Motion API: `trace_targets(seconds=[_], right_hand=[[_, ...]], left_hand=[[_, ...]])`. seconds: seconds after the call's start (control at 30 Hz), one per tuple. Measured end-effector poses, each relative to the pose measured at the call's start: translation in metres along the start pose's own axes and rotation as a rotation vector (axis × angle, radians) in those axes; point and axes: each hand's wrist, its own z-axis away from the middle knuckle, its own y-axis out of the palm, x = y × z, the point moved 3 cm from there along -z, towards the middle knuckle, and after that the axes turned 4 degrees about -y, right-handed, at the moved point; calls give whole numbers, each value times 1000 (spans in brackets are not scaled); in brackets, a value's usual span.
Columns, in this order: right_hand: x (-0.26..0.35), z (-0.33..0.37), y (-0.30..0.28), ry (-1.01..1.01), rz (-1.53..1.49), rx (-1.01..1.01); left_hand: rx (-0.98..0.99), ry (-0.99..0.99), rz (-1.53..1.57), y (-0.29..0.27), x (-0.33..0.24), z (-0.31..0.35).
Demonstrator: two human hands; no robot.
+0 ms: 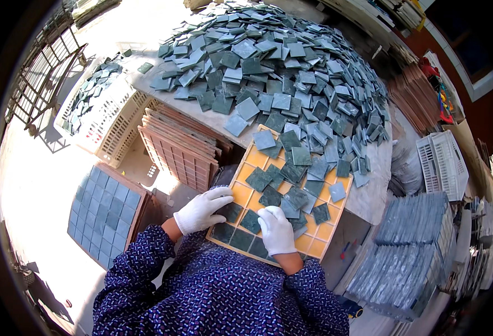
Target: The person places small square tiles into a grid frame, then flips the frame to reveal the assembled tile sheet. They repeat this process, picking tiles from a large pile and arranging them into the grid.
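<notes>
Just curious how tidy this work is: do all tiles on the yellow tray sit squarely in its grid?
No, many loose tiles lie askew across the yellow tray, some overlapping each other.

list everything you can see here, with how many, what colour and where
yellow tray: one, gridded, before the person
tiles on the tray: many, dark green to grey, some loose, some in its squares
tile pile: too many to count, green-grey, on the table
table: one, pale grey, under the pile
brown trays: several, on edge, left of the yellow tray
tiled panel: one, blue-grey, lower left
cream crates: at least two, left
white crate: at least one, right
wrapped stacks: at least two, grey, right
metal rack: one, dark, upper left
left hand: one, white glove, tray's left edge
right hand: one, white glove, over the tray
sleeves: two, patterned dark blue, below
</notes>
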Motion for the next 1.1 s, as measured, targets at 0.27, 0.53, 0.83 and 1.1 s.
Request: trace_targets(seconds=[0.27,0.53,0.83,1.1], right_hand=[[9,12,9,-153,97,51],[-25,19,-43,53,395,-315],[-55,3,-58,69,265,-304],[-37,38,-69,205,-32,-347]], left_hand=[[96,-92,-186,13,-13,-3],[-77,-97,-270,35,-48,-25],[103,37,-406,30,-45,-103],[110,106,-436,39,-48,-96]])
